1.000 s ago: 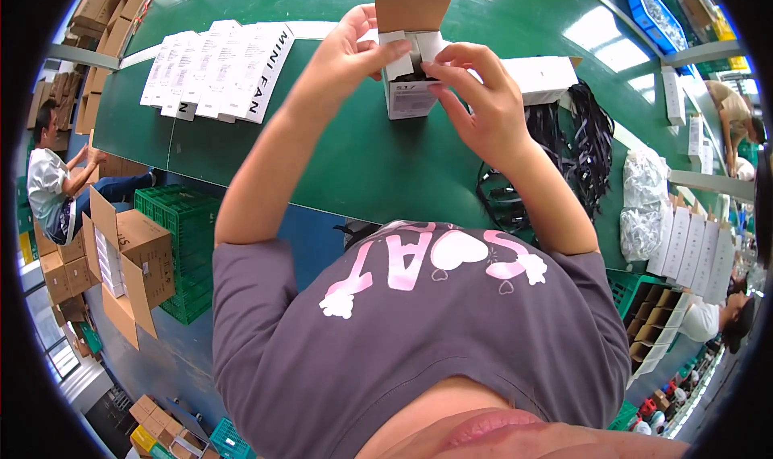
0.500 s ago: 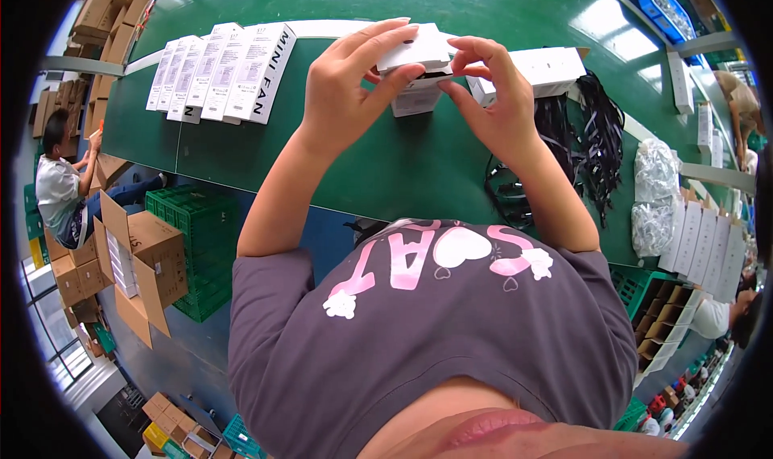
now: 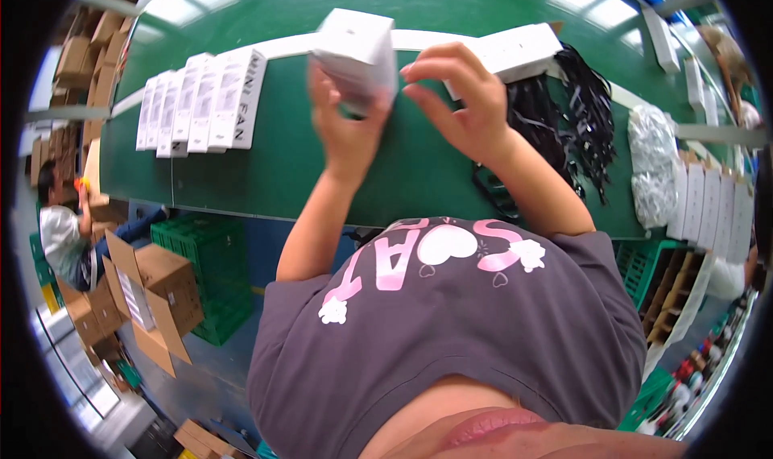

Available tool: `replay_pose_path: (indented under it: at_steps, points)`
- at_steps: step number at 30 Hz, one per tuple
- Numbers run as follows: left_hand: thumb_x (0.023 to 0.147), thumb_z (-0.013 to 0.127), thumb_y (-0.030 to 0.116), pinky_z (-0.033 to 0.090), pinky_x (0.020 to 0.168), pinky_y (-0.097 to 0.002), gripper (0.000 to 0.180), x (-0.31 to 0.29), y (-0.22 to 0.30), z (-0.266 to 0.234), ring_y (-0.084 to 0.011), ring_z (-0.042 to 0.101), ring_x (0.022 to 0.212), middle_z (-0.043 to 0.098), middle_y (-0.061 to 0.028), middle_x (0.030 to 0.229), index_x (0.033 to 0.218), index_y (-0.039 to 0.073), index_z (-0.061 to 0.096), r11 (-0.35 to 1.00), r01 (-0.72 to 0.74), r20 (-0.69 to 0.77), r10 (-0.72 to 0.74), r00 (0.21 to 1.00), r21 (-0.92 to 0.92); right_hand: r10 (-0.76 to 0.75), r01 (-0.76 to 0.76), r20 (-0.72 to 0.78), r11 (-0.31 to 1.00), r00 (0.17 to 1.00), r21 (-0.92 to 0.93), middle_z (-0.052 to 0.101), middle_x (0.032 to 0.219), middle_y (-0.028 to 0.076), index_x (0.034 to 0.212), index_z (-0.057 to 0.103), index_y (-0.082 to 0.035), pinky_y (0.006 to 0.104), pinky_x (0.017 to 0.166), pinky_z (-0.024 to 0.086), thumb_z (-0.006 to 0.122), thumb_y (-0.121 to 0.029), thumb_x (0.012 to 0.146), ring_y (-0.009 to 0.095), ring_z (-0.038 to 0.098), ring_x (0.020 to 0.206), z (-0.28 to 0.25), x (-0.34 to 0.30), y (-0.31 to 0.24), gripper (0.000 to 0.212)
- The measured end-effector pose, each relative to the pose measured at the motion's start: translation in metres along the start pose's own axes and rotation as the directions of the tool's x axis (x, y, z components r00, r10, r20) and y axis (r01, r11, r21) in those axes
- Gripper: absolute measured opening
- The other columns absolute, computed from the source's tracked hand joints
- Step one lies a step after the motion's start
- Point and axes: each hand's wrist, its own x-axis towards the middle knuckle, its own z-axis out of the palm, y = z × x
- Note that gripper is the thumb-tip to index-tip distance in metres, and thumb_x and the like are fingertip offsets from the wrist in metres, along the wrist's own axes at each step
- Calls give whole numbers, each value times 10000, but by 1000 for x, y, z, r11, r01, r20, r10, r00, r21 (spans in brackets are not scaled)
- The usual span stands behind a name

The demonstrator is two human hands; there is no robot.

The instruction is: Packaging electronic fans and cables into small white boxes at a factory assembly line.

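Note:
A small white carton (image 3: 355,39), its top closed, is gripped in my left hand (image 3: 346,129) above the green table. The carton is smeared by motion, and its lower part is partly covered by my fingers. To the right of it, my right hand (image 3: 463,97) is apart from the carton, thumb and fingers spread with nothing between them. Behind that hand lies another white box (image 3: 519,50) on its side. Next to it is a bundle of black cords (image 3: 555,121). On the left, several white printed cartons (image 3: 201,101) stand in a slanting row.
Clear plastic bags (image 3: 652,165) lie at the table's right end beside more white boxes (image 3: 708,201). An open cardboard box (image 3: 165,290) and a green crate (image 3: 205,274) stand on the floor at left. Another person (image 3: 64,225) sits at far left.
The carton's top flaps, which both hands were touching, are now closed. My left hand has moved the carton left, and my right hand has come off it.

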Motion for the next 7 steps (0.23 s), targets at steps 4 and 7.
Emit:
replay_pose_path:
  at_steps: [4,7]
  points:
    - [847,713,155,513,882,-374,684,49,-10,-83,-270,602,1095,624,-136,1249,1466,102,426,954,252,28,-260,965,165,337,-378,-333,923,881,-66,670,845,35,1014,678,-95,243,634,495,639,-54,894,143,587,652,-79,-12,43,133]
    - [835,742,367,251,1163,-464,753,70,-64,-129,-352,539,1249,577,-164,1350,1474,134,420,490,-34,157,-211,965,871,590,-647,-325,756,739,-99,658,893,28,1114,646,-73,215,697,487,571,-141,979,130,603,771,-165,-48,82,168]
